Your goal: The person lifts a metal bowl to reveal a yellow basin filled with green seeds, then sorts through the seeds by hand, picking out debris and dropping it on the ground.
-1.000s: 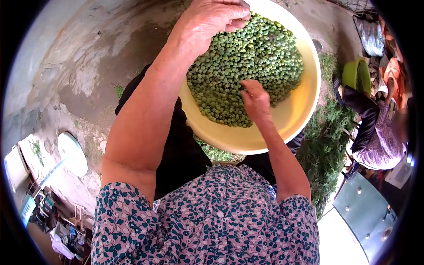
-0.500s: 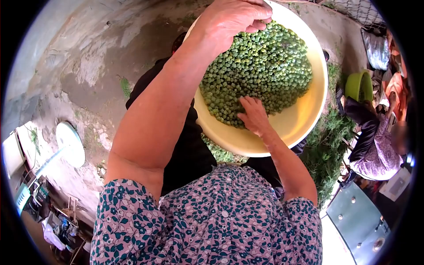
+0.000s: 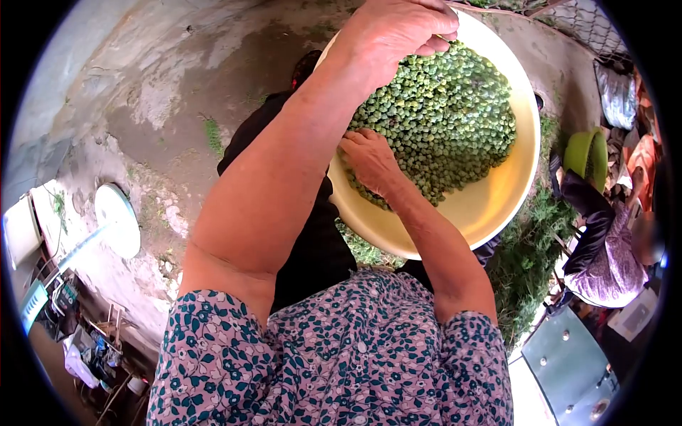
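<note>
A wide yellow basin (image 3: 501, 201) rests over my lap, tilted, with many small round green buds or pods (image 3: 455, 113) in it. My left hand (image 3: 401, 32) is over the upper part of the basin, fingers curled together by the far rim. Whatever they hold, if anything, is hidden. Palm down, my right hand (image 3: 371, 160) lies on the pods near the left inner wall. Its fingers are slightly bent but apart, and their tips are partly hidden beside my left forearm.
At the right sits another person (image 3: 609, 248) in a patterned purple top, beside a green basin (image 3: 595, 160). Green plants (image 3: 529, 263) lie on the ground between us. A pedestal with a round base (image 3: 118, 220) stands at the left, and a bluish panel (image 3: 572, 362) at lower right.
My right hand has moved left across the pods toward the basin's left side. The left hand keeps its place by the far rim. The whole view has shifted slightly.
</note>
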`<state>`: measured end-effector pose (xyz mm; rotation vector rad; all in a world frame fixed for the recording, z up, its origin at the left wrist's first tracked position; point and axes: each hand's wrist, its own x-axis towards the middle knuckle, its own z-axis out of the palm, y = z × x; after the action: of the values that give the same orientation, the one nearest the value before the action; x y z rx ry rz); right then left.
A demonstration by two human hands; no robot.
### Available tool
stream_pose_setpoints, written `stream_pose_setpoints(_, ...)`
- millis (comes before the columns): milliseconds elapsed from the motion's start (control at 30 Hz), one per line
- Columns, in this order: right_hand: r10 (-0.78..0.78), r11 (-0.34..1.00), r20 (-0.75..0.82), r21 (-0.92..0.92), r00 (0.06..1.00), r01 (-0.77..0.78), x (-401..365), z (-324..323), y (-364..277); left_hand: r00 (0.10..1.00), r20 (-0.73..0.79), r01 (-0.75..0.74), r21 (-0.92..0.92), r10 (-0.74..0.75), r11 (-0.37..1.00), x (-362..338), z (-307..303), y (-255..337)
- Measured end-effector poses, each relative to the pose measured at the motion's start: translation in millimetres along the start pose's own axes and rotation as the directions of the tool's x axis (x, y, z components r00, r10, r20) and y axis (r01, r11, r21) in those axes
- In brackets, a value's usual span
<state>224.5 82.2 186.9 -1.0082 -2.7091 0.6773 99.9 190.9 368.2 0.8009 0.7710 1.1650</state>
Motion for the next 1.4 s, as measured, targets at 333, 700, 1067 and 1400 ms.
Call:
stream_pose_setpoints(333,0.294,0.95,0.082,-0.138,0.952,-0.282,-62,-18,8,1.0,-0.007,-0.003,0.01,0.003,1.0,-3,1,3)
stream_pose_setpoints(700,0.396,0.914,0.455,-0.113,0.797,-0.389,-128,-74,6,0.999,-0.039,0.019,0.03,-0.018,0.999,-6,2,5)
stream_pose_setpoints(1067,0.099,0.991,-0.002,-0.096,0.995,-0.098,-35,-27,9,1.0,0.009,-0.022,-0.009,0.022,1.0,-1,0,0)
stream_pose_setpoints(1400,0.189,0.942,0.047,-0.292,0.981,-0.168,-48,-15,29,1.0,-0.016,-0.009,-0.009,0.009,1.0,-1,2,3)
